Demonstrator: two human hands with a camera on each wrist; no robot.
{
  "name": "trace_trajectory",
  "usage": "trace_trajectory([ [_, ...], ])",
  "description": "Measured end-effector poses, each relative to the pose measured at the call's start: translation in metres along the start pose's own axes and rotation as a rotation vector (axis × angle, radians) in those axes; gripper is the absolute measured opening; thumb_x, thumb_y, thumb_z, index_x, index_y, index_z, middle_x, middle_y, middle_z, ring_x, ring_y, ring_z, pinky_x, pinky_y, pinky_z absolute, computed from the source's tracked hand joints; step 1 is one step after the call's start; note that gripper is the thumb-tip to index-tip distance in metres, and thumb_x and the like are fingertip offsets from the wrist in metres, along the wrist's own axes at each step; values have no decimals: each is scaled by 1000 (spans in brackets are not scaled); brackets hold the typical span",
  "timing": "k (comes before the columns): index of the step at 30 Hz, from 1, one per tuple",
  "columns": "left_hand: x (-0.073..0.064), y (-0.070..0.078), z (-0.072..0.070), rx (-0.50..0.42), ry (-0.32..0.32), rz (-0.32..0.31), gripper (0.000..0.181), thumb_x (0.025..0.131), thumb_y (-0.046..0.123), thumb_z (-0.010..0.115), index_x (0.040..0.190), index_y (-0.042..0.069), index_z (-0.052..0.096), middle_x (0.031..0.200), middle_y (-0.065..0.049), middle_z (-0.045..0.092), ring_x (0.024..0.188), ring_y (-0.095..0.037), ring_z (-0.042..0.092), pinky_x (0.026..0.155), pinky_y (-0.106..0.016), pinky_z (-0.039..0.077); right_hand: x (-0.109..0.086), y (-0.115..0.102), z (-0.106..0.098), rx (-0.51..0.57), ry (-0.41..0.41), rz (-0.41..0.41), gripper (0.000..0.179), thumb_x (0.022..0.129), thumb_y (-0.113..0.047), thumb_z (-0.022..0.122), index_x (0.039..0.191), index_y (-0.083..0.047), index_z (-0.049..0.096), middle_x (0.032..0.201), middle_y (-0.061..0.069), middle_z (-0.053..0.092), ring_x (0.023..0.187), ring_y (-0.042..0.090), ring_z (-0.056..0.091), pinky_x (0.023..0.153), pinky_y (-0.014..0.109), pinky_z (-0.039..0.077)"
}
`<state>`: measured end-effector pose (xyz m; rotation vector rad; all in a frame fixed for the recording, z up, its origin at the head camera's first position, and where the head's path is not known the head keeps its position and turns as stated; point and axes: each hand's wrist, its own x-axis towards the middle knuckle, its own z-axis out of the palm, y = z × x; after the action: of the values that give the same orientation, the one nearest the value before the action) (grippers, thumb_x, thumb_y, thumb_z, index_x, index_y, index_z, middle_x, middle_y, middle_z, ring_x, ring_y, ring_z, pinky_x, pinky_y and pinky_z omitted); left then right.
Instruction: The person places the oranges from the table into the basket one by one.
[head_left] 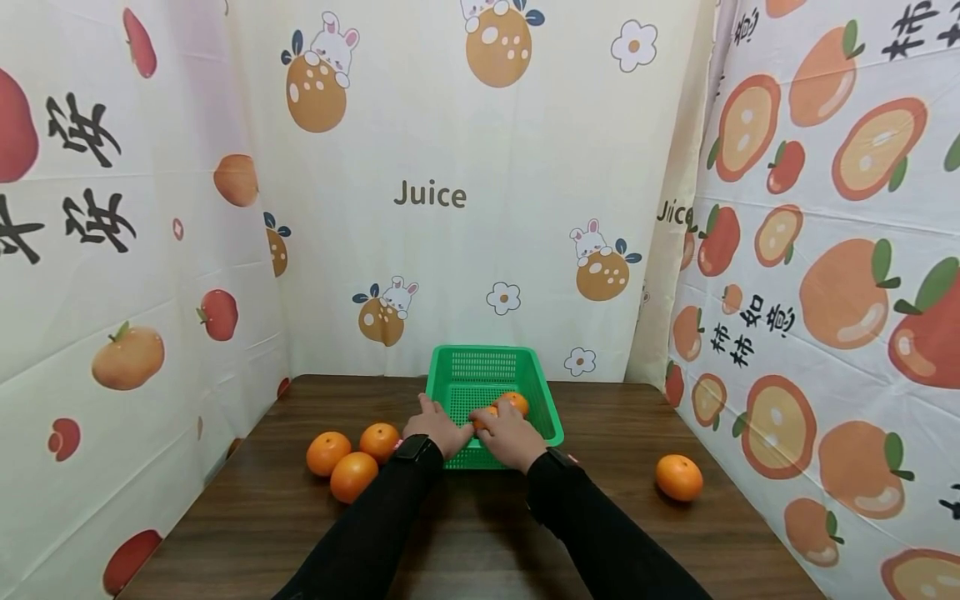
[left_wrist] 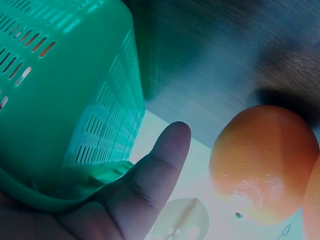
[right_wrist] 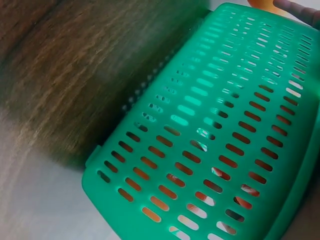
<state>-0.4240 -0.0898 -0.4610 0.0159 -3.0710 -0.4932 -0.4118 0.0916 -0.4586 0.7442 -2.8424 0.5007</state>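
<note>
A green plastic basket [head_left: 555, 417] with slotted walls stands on the table and holds two oranges. My right hand [head_left: 513, 437] reaches in over the front rim and holds one orange [head_left: 489, 412] between thumb and fingers, partly hidden by them. The second orange [head_left: 516, 403] lies just behind. My left hand [head_left: 441, 429] is over the basket's front left corner, fingers spread; one straight finger [left_wrist: 162, 162] points past the outer wall in the left wrist view. Nearest to it is an orange [left_wrist: 265, 162] outside the basket. The right wrist view shows mostly the slotted wall [right_wrist: 210, 145].
Left of the basket, three oranges sit close together, the front one [head_left: 354, 477] beside my left forearm. A single orange [head_left: 679, 477] lies on the right of the brown wooden table [head_left: 600, 533]. Printed cloth hangs along the back and both sides.
</note>
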Motion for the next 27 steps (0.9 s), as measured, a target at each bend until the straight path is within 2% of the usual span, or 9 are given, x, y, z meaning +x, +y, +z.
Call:
trace_trajectory([
  [8,3,-2,1,-2,-27,1,89,102,64,44,164,-1,37,175,-30,15,116,-49,64,97,-53,56,5,-5,-5,21,-111,23,40,115,-39,40,148,-30,62,148,19,48,132,41,48,103,59,51],
  [13,4,-1,2,1,-41,-2,89,102,62,43,164,-1,36,175,-31,15,117,-50,62,98,-54,55,9,-3,1,2,-153,43,43,115,-37,36,151,-31,60,152,18,46,133,41,49,104,59,51],
  [19,2,-1,3,5,-41,-1,89,102,63,43,163,-1,37,175,-30,16,106,-46,65,93,-52,57,12,-6,-4,31,-186,55,42,114,-29,40,147,-27,65,148,19,50,128,43,53,103,61,51],
  [23,3,0,2,4,-41,-7,90,102,65,42,164,-1,37,175,-30,15,98,-43,65,88,-51,58,14,-7,-6,25,-203,75,40,113,-28,42,145,-29,66,148,18,51,129,41,55,104,60,51],
  [27,4,1,0,4,-36,-15,90,101,64,43,163,0,38,175,-30,15,97,-43,65,84,-50,57,18,-7,-7,20,-221,88,41,113,-29,42,146,-30,66,150,18,51,131,41,55,105,60,51],
])
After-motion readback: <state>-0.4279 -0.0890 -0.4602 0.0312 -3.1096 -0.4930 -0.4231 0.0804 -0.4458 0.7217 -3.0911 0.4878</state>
